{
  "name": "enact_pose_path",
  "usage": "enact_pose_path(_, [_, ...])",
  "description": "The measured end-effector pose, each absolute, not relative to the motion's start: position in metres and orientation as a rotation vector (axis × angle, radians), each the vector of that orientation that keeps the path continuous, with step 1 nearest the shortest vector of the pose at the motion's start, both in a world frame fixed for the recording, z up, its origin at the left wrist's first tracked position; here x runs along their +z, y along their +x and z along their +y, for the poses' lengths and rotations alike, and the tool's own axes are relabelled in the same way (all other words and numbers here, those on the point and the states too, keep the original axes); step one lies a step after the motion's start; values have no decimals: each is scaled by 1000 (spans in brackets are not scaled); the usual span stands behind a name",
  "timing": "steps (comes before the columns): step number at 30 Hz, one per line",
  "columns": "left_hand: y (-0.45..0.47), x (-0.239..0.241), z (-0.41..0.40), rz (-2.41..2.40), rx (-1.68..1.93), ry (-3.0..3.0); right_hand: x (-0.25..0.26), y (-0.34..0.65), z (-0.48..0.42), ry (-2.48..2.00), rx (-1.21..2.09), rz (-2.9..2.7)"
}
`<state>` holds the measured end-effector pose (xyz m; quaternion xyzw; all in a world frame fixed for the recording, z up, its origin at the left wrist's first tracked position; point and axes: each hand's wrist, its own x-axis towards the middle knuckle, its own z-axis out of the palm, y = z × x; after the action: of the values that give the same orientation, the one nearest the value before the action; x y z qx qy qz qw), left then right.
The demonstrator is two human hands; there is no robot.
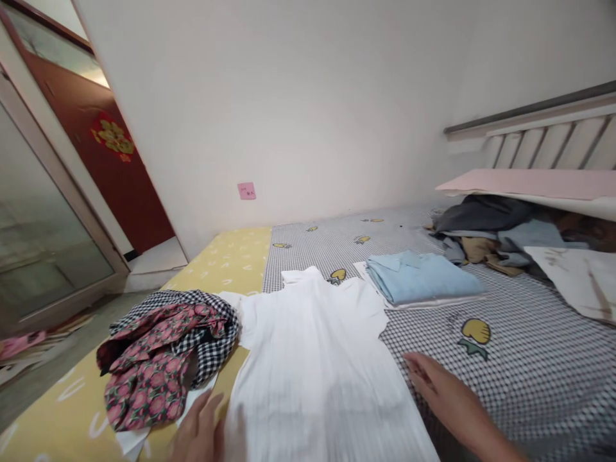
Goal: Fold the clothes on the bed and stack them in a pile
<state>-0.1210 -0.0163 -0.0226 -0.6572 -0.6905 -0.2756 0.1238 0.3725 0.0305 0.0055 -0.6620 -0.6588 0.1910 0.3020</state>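
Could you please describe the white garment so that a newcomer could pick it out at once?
On the bed against the wall, look between the left hand and the right hand. The white garment lies there with short sleeves spread. It is laid out flat, unlike the crumpled patterned clothes to its left and the folded light blue garment to its right.

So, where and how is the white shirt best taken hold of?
Likely by both side edges below the sleeves, coming from left and right: the white shirt lies spread flat, collar at the far end, and the hands are beside these edges.
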Motion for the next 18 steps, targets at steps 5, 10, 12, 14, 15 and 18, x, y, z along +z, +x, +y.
enact_pose_path(5, [-9, 11, 70, -1385, -603, -2196, 30, 254, 82, -1517, 321, -2000])
enact_pose_path(10, [19, -17, 125, -1810, -245, -2294, -1, 200, 139, -1615, 477, -2204])
enact_pose_path(12, [13, -24, 136, -1986, -207, -2191, -17, 209, 165, -1694, 342, -2233])
enact_pose_path(14, [7, -22, 147, -2083, -160, -2138, -27, 225, 192, -1795, 194, -2200])
enact_pose_path(15, [5, -19, 154, -2133, -129, -2119, -30, 232, 205, -1857, 153, -2172])
enact_pose_path(18, [-1, -6, 181, -2287, -54, -2053, -32, 249, 243, -1993, 103, -2105])
